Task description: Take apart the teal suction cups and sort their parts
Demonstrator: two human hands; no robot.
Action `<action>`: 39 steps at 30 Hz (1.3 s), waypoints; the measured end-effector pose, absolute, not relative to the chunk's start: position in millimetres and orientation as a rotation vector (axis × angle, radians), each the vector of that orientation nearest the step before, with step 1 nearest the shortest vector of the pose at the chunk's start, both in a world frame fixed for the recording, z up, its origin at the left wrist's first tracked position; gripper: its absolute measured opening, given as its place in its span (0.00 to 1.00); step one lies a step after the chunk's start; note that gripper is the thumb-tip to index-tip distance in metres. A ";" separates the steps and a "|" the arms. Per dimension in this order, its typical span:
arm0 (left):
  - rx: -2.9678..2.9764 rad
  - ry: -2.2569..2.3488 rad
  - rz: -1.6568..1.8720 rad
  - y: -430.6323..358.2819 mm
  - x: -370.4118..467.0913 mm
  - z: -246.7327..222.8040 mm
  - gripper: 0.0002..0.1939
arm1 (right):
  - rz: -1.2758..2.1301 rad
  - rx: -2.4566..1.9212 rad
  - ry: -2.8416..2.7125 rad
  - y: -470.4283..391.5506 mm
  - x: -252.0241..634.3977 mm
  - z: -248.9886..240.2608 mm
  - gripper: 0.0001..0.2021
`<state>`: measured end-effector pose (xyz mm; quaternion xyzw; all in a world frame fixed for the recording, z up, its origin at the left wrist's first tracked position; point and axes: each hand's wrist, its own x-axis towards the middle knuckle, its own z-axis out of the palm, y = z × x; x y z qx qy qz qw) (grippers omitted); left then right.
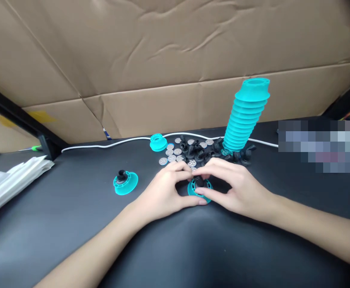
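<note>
A turquoise cup-shaped plastic piece (207, 197) rests on the dark table between my hands. My left hand (171, 186) is closed around its left side, with the thumb at the near rim. Thumb and fingers of my right hand (233, 186) pinch a black plastic fitting (199, 182) at the centre of the cup's top. Part of the fitting is hidden by the fingers. Off to the left stands another turquoise cup (127, 185) with a black fitting (121, 176) in its top. Behind my hands lie several loose black fittings (196, 151) and round silvery discs (178, 152).
A tall, leaning stack of turquoise cups (245, 116) rises at the back right. One single turquoise cup (158, 143) sits near a white cable (127, 141). White papers or bags (15, 182) lie at left. Cardboard (175, 80) walls the back, and a black frame bar (21, 114) runs at left.
</note>
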<state>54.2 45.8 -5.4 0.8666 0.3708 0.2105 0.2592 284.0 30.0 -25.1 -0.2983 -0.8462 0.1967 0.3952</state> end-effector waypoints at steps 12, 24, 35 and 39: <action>2.306 1.017 0.587 46.6 53.2 -5.0 0.16 | 0.469 -0.547 -2.313 32.7 291.8 -24.8 0.23; 2.316 1.014 0.563 47.5 51.7 -3.5 0.14 | 0.612 -0.565 -2.218 35.9 294.5 -21.2 0.13; 2.294 0.970 0.565 46.6 51.2 -4.9 0.17 | 0.863 -0.686 -2.062 38.2 295.3 -20.7 0.12; 2.297 0.979 0.577 46.9 50.3 -6.6 0.20 | 1.098 -0.697 -1.956 36.5 294.9 -21.4 0.14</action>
